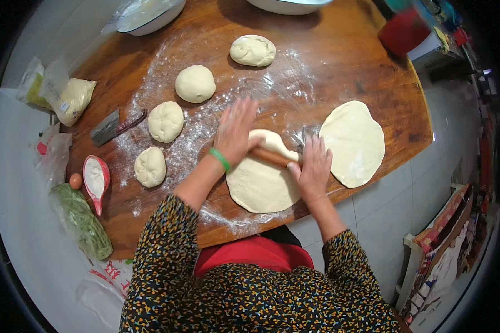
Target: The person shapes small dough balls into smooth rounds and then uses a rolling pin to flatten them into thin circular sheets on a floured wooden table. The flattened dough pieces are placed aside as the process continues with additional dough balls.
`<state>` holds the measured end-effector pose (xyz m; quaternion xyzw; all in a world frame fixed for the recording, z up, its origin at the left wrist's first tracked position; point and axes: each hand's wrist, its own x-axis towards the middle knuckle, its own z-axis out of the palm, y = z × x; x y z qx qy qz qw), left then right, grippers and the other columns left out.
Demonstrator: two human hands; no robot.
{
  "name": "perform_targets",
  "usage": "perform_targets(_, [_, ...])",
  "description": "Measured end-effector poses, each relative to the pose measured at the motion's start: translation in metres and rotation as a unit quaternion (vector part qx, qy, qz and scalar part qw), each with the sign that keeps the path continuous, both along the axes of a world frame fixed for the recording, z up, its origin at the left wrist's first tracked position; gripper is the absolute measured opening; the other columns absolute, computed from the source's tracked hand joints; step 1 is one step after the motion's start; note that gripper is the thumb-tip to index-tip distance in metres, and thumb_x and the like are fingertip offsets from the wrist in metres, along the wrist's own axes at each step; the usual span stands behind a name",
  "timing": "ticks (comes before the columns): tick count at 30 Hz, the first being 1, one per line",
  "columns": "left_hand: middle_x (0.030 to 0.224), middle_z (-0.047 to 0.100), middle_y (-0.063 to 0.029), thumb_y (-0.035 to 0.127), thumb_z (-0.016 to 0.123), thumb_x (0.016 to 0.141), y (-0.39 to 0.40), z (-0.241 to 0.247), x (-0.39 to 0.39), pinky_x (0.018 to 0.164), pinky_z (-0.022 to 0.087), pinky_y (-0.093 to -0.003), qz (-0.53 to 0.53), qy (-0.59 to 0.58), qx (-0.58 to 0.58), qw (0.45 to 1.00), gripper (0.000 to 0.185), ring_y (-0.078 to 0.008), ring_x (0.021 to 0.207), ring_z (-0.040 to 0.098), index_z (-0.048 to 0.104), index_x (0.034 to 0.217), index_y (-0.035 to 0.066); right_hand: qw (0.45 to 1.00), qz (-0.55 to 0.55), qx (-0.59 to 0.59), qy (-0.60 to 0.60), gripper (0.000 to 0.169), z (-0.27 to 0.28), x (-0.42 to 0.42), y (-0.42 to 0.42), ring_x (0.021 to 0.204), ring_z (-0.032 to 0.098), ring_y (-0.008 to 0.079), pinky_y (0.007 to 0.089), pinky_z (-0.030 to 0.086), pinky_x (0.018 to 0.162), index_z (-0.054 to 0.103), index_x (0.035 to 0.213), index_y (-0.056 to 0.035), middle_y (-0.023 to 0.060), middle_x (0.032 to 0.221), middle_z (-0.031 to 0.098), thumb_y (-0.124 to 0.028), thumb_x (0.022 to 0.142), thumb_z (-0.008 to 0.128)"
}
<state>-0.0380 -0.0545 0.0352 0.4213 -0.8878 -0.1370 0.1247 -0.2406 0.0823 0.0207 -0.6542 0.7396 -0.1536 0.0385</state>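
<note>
A wooden rolling pin (273,157) lies across a flattened round of dough (262,185) close to the table's near edge. My left hand (235,131), slightly blurred and with a green band on its wrist, holds one end under its palm, fingers stretched forward. At the other end my right hand (313,168) holds the pin the same way, its thumb along the near side. Beyond the pin the dough bulges up in a thick fold. To the right of my right hand lies a second flat dough round (353,145). The palms hide both pin ends.
Several dough balls (195,84) sit on the floured wooden table (337,62). Along the left are a cleaver (105,128), a flour scoop (95,177), an egg (76,181) and bagged green vegetables (81,220). White basins (154,23) stand at the far edge, a red container (404,31) far right.
</note>
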Motion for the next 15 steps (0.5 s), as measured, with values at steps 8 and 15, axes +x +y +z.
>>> perform_targets(8, [0.100,0.059,-0.0196,0.031,0.070,0.079,0.002,0.004,-0.008,0.084,0.045,-0.0452,0.097,0.058,0.167,0.979,0.042,-0.0366,0.095,0.056,0.055,0.104,0.001,0.995,0.078,-0.028,-0.058,0.064,0.000,0.008,0.048,0.118,0.046,0.0355,0.0498,0.034,0.098,0.046,0.128,-0.0033,0.0180,0.125,0.051,-0.023,0.072,0.071])
perform_targets(15, [0.088,0.066,-0.0197,0.042,0.072,0.072,-0.010,0.017,-0.025,0.077,0.049,-0.0442,0.004,-0.007,0.272,0.962,0.042,-0.0357,0.087,0.062,0.070,0.084,0.002,0.994,0.075,-0.034,-0.075,0.032,0.009,0.015,0.060,0.079,0.053,0.0298,0.0418,0.043,0.070,0.051,0.097,-0.0055,0.0099,0.085,0.054,-0.009,0.069,0.067])
